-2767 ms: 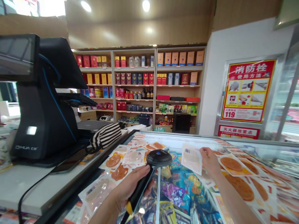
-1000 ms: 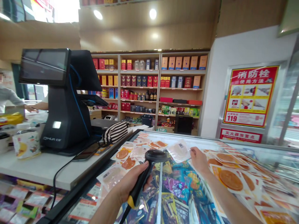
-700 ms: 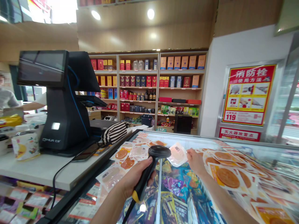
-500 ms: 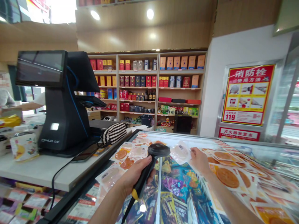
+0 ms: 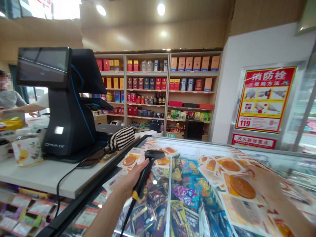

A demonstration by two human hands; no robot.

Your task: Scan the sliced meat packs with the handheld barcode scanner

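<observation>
My left hand [image 5: 139,177] is wrapped round the handle of a black barcode scanner [image 5: 154,154] with a yellow accent and a trailing cord. The scanner's head is over the glass-topped chest, near flat packets [image 5: 129,160] with round orange-brown contents. To the right, my right hand [image 5: 263,181] is over a spread of similar flat packets [image 5: 240,187]. Its fingers look curled at a packet's edge but are blurred, so whether they grip one cannot be made out. Under the glass lie colourful wrapped packs [image 5: 184,194], split by a pale divider [image 5: 170,197].
At the left, a counter [image 5: 66,179] bears a black cash register terminal [image 5: 66,131], a phone [image 5: 91,158], a striped pouch [image 5: 120,138] and a snack pouch [image 5: 27,151]. Another person [image 5: 12,98] is behind it. Shelves of boxes [image 5: 145,85] line the back wall.
My right hand has left the middle and moved right onto the packet spread; the clear packet it held no longer shows in it. My left hand shifted slightly left with the barcode scanner.
</observation>
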